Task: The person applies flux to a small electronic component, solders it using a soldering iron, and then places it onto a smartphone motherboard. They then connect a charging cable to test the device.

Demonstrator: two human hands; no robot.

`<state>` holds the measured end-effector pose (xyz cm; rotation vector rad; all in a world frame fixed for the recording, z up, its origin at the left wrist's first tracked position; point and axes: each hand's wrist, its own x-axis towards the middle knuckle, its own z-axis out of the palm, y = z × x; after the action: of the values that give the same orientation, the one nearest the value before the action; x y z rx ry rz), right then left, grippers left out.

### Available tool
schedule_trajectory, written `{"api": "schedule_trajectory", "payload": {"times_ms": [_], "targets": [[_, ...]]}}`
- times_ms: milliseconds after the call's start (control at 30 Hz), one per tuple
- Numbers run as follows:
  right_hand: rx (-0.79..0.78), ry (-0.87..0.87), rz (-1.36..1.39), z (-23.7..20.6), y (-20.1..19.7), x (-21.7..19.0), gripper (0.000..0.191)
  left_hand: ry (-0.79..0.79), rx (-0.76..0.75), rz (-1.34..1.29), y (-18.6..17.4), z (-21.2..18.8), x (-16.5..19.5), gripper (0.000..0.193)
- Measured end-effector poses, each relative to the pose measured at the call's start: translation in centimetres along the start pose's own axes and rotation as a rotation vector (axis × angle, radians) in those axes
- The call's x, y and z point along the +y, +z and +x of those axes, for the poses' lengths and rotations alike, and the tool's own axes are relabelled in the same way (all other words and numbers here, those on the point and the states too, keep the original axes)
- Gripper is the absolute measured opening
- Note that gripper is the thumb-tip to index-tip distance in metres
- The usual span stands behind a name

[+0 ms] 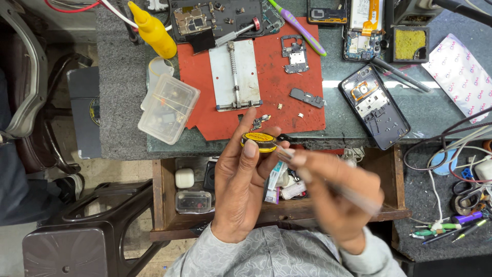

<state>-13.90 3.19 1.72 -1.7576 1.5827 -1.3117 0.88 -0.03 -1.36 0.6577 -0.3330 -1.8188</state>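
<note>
- Left hand (241, 190) raised, back toward the camera, fingers pointing far; thumb and fingertips pinched on a small round tin (259, 141).
- Left wrist straight, sleeve at the near edge.
- Right hand (341, 197) just right of the left, blurred, closed around a thin tool (328, 184) angled toward the tin.
- Right forearm entering from near right, sleeved.

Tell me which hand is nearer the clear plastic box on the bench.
Left. The left hand, holding a small yellow tin, is just right of the clear plastic box. The right hand, blurred, gripping a thin tool, is farther right.
</note>
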Motion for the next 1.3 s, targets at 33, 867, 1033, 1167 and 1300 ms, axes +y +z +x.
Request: {"api": "schedule_trajectory", "payload": {"times_ms": [33,867,1033,1167,1300], "targets": [[0.019,-0.116,-0.106,-0.3,0.5,-0.1,0.018,0.007,0.000,-0.009,0.2,0.0,0.0,0.070],[0.024,0.204,0.734,1.3,-2.3,1.6,0.020,-0.045,-0.129,0.236,0.5,-0.3,0.3,0.076],[-0.338,0.115,0.182,1.8,-4.4,2.2,0.023,-0.204,-0.244,0.404,-0.7,-0.3,0.8,0.063],[-0.590,0.094,0.080,2.1,-4.4,2.9,0.064,-0.342,-0.281,0.478,-2.2,-0.6,1.2,0.049],[-0.638,-0.005,0.048,2.2,-4.5,3.1,0.073,-0.416,-0.271,0.493,-3.2,-0.9,0.9,0.050]]}}
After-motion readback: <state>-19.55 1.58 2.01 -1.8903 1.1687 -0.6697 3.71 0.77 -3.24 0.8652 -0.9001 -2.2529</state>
